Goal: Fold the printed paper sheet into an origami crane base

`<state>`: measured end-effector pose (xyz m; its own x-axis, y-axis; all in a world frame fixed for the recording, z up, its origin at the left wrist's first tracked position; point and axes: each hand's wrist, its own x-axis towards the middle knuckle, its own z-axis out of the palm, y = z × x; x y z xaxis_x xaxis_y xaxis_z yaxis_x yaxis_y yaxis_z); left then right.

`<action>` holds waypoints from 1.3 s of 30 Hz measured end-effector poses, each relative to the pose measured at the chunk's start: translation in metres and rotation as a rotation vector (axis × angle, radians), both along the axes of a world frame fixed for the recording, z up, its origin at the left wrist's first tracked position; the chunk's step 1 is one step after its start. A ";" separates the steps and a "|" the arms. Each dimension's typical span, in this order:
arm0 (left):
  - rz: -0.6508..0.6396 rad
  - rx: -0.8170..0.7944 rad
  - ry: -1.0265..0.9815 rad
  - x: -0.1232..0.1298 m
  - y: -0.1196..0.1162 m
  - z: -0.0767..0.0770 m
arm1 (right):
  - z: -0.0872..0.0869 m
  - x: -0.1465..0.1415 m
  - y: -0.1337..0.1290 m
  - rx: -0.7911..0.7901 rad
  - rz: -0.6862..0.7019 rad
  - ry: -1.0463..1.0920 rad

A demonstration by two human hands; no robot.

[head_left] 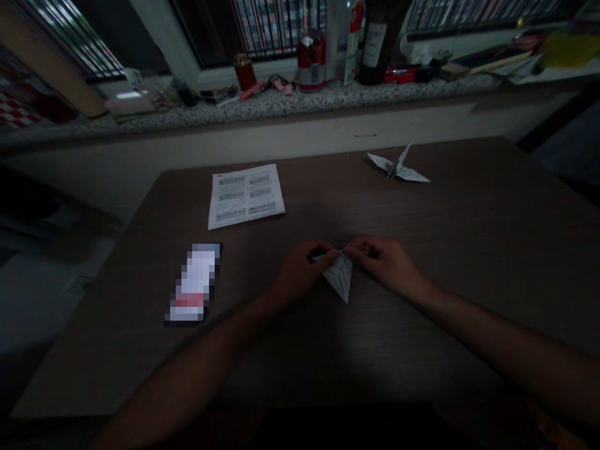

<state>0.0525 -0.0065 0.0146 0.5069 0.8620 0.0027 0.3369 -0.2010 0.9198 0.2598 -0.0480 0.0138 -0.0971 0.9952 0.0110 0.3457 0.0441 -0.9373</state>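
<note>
one head-worn camera looks forward and steeply down from above the near side of a table (469,244). the person's forearms (220,353) reach in from the lower left and lower right, bringing the left hand (302,265) and right hand (387,257) near mid-frame, at moderate range. farther off, the view takes in a windowsill (272,107) and, along its top edge, barred windows (276,28).

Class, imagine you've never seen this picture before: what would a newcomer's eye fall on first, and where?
Probably the phone, its pixelated screen glowing on the dark table, left of the hands. Next, near the middle, the left hand and right hand pinch a folded paper. Beyond them, toward the table's far edge on the right, rests a paper bird with spread wings.
</note>
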 end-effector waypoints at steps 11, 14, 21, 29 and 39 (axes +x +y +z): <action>0.006 0.007 -0.010 0.001 -0.002 0.000 | -0.002 0.000 -0.001 -0.013 0.004 0.033; 0.000 0.024 0.020 0.001 -0.003 0.001 | -0.004 -0.001 -0.002 0.007 -0.028 0.023; -0.009 -0.010 -0.001 -0.001 0.001 0.001 | -0.002 -0.001 0.000 -0.004 -0.029 0.053; 0.053 -0.156 -0.069 -0.009 0.009 0.000 | -0.004 0.007 0.008 -0.065 0.000 0.074; -0.151 0.533 0.294 -0.013 0.009 -0.013 | -0.015 0.021 0.019 0.310 0.022 -0.403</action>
<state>0.0394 0.0020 0.0011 0.6681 0.6991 0.2546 0.4923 -0.6720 0.5533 0.2813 -0.0290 -0.0016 -0.1759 0.9487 0.2628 0.6732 0.3107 -0.6710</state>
